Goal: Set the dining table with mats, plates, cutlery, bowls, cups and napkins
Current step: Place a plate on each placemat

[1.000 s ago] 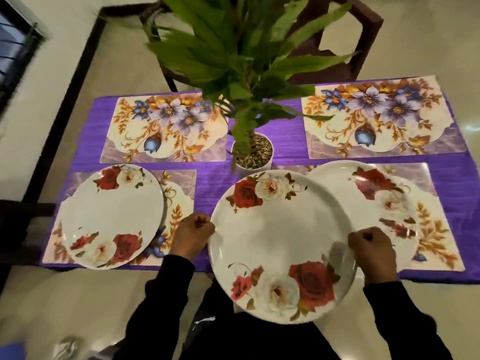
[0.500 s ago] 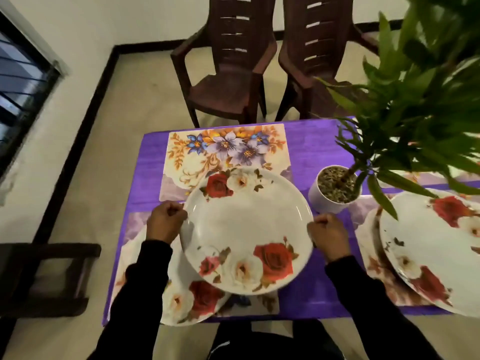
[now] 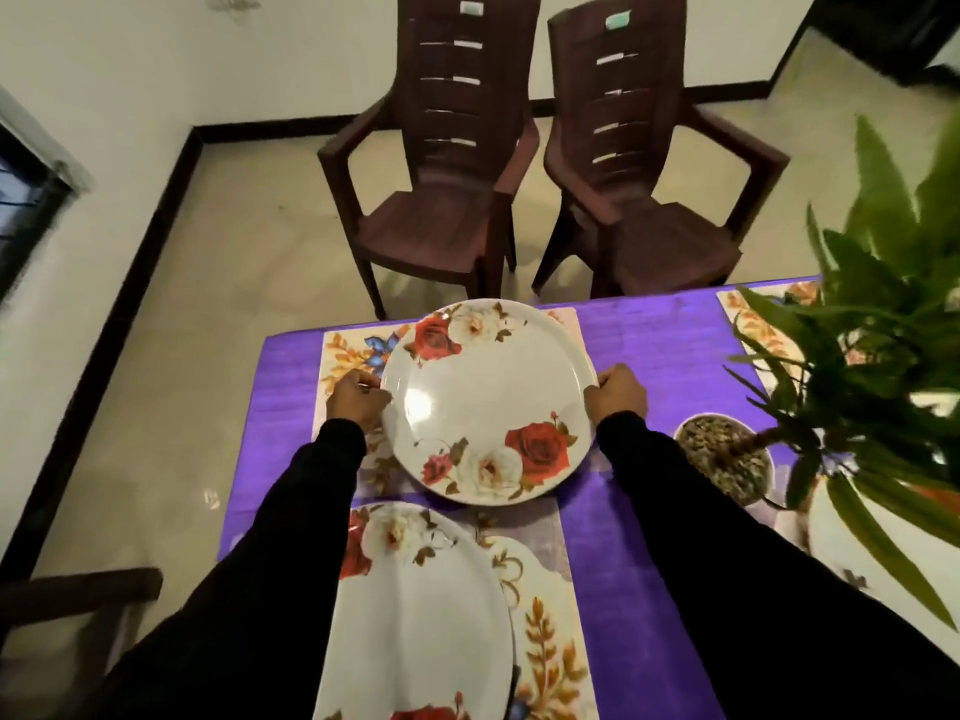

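Grip: the left hand (image 3: 358,402) and the right hand (image 3: 616,393) each curl round opposite edges of a white rose-patterned plate (image 3: 488,400), holding it between them.
Held plate: it sits over the far floral mat (image 3: 345,356), covering most of it; whether it touches the mat or hangs just above cannot be told.
Sleeves: black sleeves (image 3: 291,537) run from the bottom edge up to both hands.
Nearer than the grip: a second rose plate (image 3: 415,615) lies on the near mat (image 3: 545,641), partly under the left sleeve.
Under the grip: a purple tablecloth (image 3: 649,350) covers the table and shows between the mats.
Right of the grip: a white pot of pebbles (image 3: 724,459) stands near the right sleeve, its green leaves (image 3: 872,356) spreading to the frame's right edge; the edge of another white plate (image 3: 883,553) shows beneath the leaves.
Right and beyond: a corner of a third mat (image 3: 753,314) peeks out behind the leaves.
Beyond the grip: two dark brown plastic chairs (image 3: 441,163) stand side by side on the pale floor, well apart from the hands, facing the table.
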